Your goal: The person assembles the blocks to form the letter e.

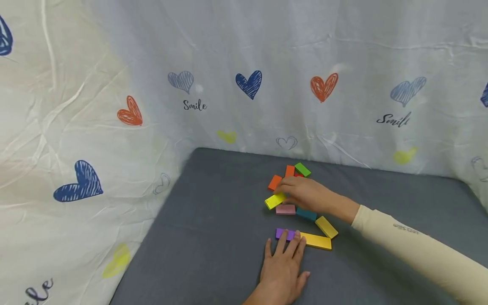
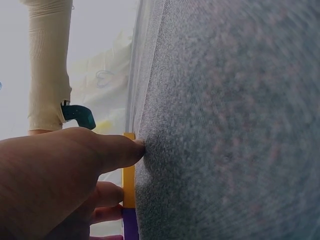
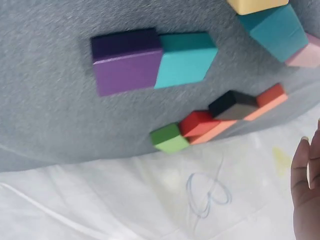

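Observation:
My right hand (image 1: 305, 194) pinches a bright yellow block (image 1: 273, 201) between thumb and fingers, just beyond a pink block (image 1: 285, 209). In the right wrist view only part of that hand shows at the right edge, without the yellow block. My left hand (image 1: 280, 271) lies palm down with fingers spread. Its fingertips rest on a purple block (image 1: 281, 234) and on the near end of an orange-yellow block (image 1: 318, 241) set end to end with it. The left wrist view shows the left thumb (image 2: 117, 152) against the grey cloth.
Pink, teal (image 1: 306, 214) and tan-yellow (image 1: 326, 227) blocks form a bent row. Farther back lie orange (image 1: 275, 182), red and green (image 1: 303, 169) blocks. The right wrist view adds a black block (image 3: 233, 105) and a purple-and-teal pair (image 3: 185, 59). A heart-printed curtain (image 1: 289, 55) borders the table.

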The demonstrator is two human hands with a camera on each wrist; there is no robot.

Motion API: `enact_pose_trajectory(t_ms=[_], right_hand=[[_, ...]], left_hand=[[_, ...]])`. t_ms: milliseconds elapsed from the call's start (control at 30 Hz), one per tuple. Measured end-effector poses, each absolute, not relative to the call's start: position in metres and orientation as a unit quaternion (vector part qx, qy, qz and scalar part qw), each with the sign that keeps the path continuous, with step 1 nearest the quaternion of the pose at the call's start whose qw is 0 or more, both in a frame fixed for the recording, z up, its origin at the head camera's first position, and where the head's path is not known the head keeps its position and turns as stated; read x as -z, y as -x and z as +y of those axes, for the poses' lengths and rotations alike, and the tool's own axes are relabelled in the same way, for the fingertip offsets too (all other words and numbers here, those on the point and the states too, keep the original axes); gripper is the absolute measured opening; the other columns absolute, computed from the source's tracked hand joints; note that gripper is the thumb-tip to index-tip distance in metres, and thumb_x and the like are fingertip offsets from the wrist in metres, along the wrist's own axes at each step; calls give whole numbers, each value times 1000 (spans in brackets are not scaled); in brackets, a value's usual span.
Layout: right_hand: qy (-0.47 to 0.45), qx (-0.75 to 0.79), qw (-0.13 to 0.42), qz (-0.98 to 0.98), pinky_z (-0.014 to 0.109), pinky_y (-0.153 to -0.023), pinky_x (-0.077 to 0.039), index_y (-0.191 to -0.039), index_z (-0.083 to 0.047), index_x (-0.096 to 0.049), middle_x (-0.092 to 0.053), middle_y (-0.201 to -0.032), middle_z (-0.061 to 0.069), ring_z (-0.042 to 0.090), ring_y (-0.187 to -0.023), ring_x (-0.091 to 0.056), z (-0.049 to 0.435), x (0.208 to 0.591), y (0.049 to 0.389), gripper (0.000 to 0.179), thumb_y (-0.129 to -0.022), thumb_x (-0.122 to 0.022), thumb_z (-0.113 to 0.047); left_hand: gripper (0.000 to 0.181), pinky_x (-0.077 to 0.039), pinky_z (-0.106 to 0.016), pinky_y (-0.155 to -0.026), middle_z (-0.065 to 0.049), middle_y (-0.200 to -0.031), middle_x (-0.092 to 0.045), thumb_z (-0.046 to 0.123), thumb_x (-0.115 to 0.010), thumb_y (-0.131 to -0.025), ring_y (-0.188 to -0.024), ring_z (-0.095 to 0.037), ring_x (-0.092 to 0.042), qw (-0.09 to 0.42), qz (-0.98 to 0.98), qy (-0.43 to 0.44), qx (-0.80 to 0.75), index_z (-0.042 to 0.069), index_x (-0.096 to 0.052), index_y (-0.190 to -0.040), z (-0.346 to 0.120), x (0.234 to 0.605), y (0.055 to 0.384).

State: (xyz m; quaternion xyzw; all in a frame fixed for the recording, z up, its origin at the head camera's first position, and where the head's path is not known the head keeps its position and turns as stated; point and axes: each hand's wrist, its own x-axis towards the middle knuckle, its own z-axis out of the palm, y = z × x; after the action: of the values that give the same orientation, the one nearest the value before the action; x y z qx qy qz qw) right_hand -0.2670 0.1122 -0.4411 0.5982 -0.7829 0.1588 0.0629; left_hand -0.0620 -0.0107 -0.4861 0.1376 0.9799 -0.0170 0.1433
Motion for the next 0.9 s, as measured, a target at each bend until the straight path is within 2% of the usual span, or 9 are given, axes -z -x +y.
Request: enact_pose_trajectory(t_ms=[233, 567, 900], right_hand=[[-612, -163, 44, -773, 37, -97, -58, -127, -16, -74, -69, -127, -2, 15, -115, -66, 102, 449, 263, 40, -90, -87, -22], [-634, -138, 24, -760, 39, -95, -56, -130, -18, -73, -69, -126, -3, 16, -120, -63, 92, 454, 263, 35, -97, -80, -28], [-653, -149, 22, -742, 39, -98, -55, -128, -19, -74, -69, -121, -6, 13, -115, -63, 82, 470, 262, 33, -96, -81, -27]], left_hand=[[78, -34, -61, -120, 22, -175, -10, 72, -44, -103, -163, -15, -14, 144, 979, -143, 11, 43, -13, -169, -11, 486, 62], [79, -35, -62, -119, 20, -175, -12, 71, -47, -103, -163, -17, -15, 121, 982, -145, 7, 41, -16, -169, -13, 486, 63], [79, -33, -62, -121, 23, -175, -9, 73, -45, -102, -163, -15, -12, 154, 978, -137, 13, 44, -12, -168, -11, 487, 64]])
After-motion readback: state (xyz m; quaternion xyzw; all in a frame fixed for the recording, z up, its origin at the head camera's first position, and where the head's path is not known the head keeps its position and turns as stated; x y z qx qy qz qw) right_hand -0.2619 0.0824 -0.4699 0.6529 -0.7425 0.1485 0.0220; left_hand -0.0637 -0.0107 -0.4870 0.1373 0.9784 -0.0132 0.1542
